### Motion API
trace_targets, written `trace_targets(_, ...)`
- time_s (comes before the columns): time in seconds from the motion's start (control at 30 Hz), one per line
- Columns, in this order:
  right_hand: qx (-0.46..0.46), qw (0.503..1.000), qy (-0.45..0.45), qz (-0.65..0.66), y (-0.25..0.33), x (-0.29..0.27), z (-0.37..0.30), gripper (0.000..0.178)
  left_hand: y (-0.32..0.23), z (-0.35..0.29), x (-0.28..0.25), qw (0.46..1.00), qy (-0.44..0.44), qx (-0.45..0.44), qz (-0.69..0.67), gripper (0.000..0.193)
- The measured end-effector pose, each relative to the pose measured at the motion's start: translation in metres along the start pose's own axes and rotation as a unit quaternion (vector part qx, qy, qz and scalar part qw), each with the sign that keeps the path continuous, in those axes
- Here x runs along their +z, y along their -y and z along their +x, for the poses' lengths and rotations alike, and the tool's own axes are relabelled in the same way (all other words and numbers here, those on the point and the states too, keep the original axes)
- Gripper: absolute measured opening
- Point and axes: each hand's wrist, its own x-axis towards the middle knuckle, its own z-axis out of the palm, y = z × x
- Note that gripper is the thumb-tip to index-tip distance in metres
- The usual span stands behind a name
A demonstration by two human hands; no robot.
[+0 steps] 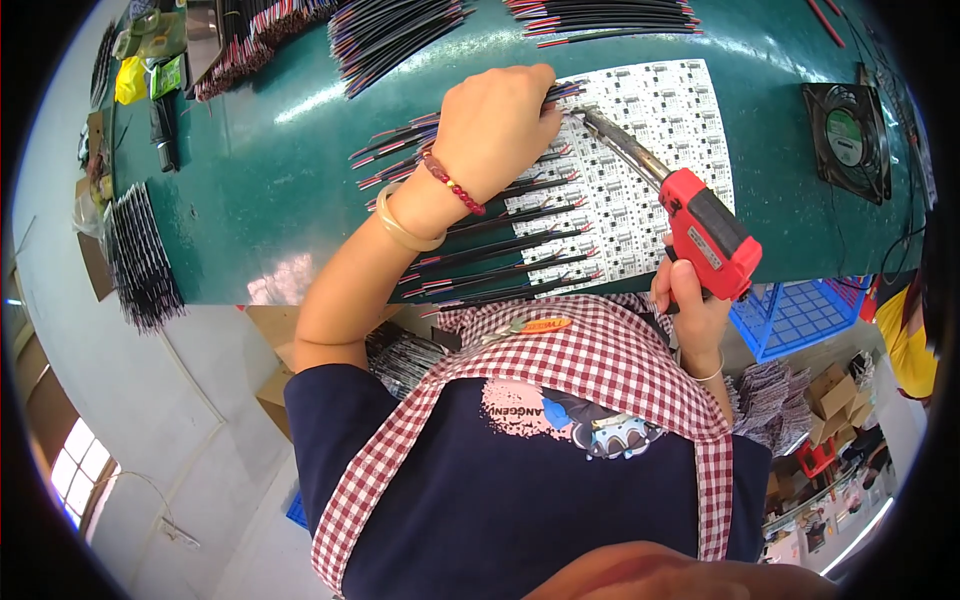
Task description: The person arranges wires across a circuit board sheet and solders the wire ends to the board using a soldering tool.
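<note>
At the upper left edge of a white circuit-board sheet [665,110], the left hand [497,120] has its thumb and fingers pinched together on a black cable [567,90], whose coloured ends peep out towards 3 o'clock over the sheet. From those fingertips the metal tip [590,116] of a soldering gun [705,235] lies just beside, towards 4 o'clock; whether it touches the cable end, I cannot tell. The cable's long axis runs roughly from 9 to 3 o'clock, the gun's from between 10 and 11 at its tip to between 4 and 5 at its grip, so the two slant across each other. The left hand is the nearer to the cable ends; the right hand [690,300] is well apart at 5 o'clock, its fingers wrapped around the gun's red-and-black grip. Towards 6 o'clock from the left hand, more cables [500,245] lie in a row, ends over the sheet. Farther out on the green table [260,200], cable bundles [395,40] lie near 11 o'clock and a black fan [845,140] near 3.
</note>
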Motion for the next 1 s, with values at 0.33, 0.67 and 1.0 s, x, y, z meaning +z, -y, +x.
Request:
trace_targets(0.33,-0.007,1.0,-0.011,-0.01,0.0,-0.001,-0.003,0.015,-0.004,0.0,0.003,1.0,0.004,0.016,0.026,0.015)
trace_targets(0.67,-0.021,1.0,-0.011,0.017,0.001,-0.003,-0.001,0.033,-0.002,0.001,0.005,1.0,0.005,0.006,0.029,0.016)
trace_targets(1.0,-0.012,0.999,0.01,-0.046,-0.007,-0.005,0.001,0.03,-0.003,0.001,0.005,0.999,0.005,0.001,0.032,0.017)
